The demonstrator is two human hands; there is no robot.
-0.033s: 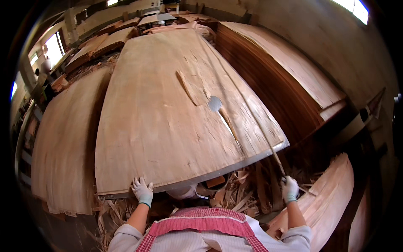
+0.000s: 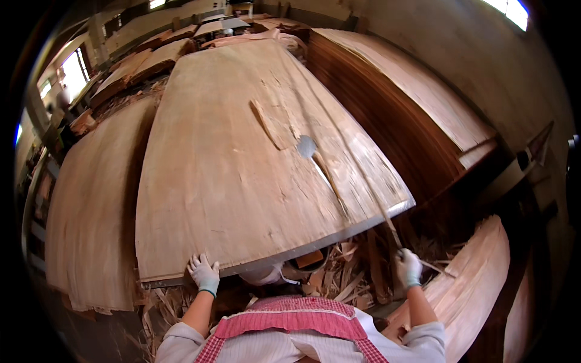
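A broad, pale wood veneer sheet (image 2: pixel 206 139) lies on a metal-edged table (image 2: pixel 302 249) in front of me. Gloved in white, my left hand (image 2: pixel 204 273) rests with fingers spread on the sheet's near edge, left of centre. My right hand (image 2: pixel 409 267), also gloved, is closed around the near end of a long thin stick (image 2: pixel 392 230) just off the table's right corner. The stick reaches away over the sheet's right side. Grey shows through a round hole (image 2: pixel 307 146) in the veneer, a split runs toward me from it, and a torn flap (image 2: pixel 271 124) lies beyond.
A tall veneer stack (image 2: pixel 387 103) stands to the right by the wall, and another pile (image 2: pixel 97 199) is on the left. Scrap strips (image 2: pixel 345 272) litter the space below the table's near edge. A curved veneer piece (image 2: pixel 472 278) lies at lower right.
My right hand has shifted slightly left and up, taking the stick's near end with it. My left hand stays at the sheet's edge.
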